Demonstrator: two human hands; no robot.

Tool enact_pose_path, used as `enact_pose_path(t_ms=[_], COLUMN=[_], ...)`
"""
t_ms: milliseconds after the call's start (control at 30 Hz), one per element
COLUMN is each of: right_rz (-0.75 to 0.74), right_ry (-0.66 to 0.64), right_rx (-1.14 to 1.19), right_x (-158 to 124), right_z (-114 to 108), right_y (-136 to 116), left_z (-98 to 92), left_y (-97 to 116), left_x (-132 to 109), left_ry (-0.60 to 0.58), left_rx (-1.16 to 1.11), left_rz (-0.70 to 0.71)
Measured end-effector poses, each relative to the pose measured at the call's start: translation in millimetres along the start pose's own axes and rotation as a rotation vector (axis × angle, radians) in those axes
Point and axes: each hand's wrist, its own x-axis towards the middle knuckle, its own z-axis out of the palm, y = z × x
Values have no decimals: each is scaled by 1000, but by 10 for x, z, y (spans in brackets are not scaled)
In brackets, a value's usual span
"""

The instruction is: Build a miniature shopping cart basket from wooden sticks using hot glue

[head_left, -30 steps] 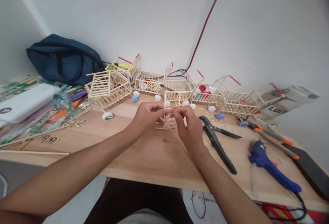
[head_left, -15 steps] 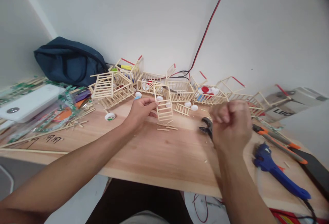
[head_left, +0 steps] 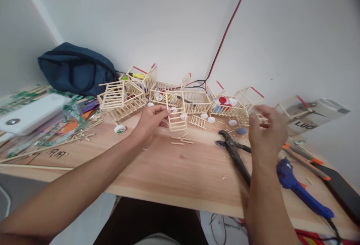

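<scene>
My left hand [head_left: 152, 120] pinches the edge of a small ladder-like panel [head_left: 177, 125] of thin wooden sticks, held upright just above the table. Several short loose sticks [head_left: 182, 140] lie below it. My right hand [head_left: 267, 130] is raised over the right side with bent fingers, smeared by motion; whether anything is in them I cannot make out. Beneath and beside that hand are black-handled pliers [head_left: 234, 155] with jaws apart and a blue glue gun [head_left: 302, 191]. Another small stick panel [head_left: 198, 121] lies flat behind the loose sticks.
Several stick-built carts [head_left: 123, 100] stand along the wall, with white bottle caps [head_left: 211, 119] in front. A navy bag [head_left: 77, 68] and white power bank [head_left: 33, 113] occupy the left. Orange-handled pliers [head_left: 306, 160] lie right, near a grey package [head_left: 317, 115]. A red-black cable [head_left: 229, 27] hangs behind.
My right hand has moved right, away from the pliers, uncovering them and some caps, and its fingers have loosened from a fist-like curl. My left hand still holds the panel, nearly in place.
</scene>
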Motion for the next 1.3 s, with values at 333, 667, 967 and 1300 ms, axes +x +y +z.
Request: enact_pose_path(t_ms=[333,667,967,1300], right_rz=[139,156,220,-264], right_ry=[-512,-811,-824,-755], right_rx=[209,638,529,140], right_x=[-280,-351,-402,-605], right_z=[302,434,435,585], right_y=[-299,-427,-438,-367], left_z=[44,66,22,-188], left_y=[-57,-97,-58,227], left_x=[-34,-40,-51,82], left_ry=[-182,-304,-302,-153], left_rx=[-14,13,67,-162], left_rz=[-31,-106,-91,17])
